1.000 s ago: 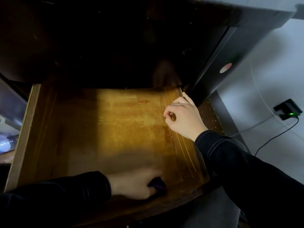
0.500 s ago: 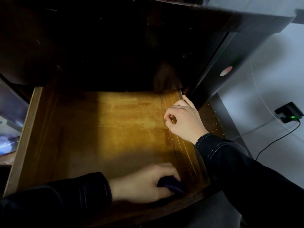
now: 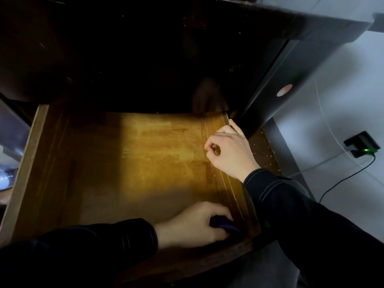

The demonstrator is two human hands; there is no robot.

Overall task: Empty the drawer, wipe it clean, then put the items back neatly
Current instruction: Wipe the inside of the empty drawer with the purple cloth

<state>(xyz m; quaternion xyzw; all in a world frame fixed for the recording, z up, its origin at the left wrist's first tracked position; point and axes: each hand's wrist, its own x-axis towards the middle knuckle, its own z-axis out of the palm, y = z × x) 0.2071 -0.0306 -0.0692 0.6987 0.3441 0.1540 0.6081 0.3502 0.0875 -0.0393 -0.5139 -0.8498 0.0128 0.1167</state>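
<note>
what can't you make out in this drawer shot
Head view throughout:
Back of the open wooden drawer: lost in darkness under the dark desk.
Most of the dark purple cloth: covered by the left hand gripping it.
Curled right hand on the drawer's side: unclear whether it holds anything.

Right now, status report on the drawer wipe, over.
Left hand grips purple cloth, front right corner of drawer. Right hand curled over its right wall. No items visible inside, nothing blocking.
</note>
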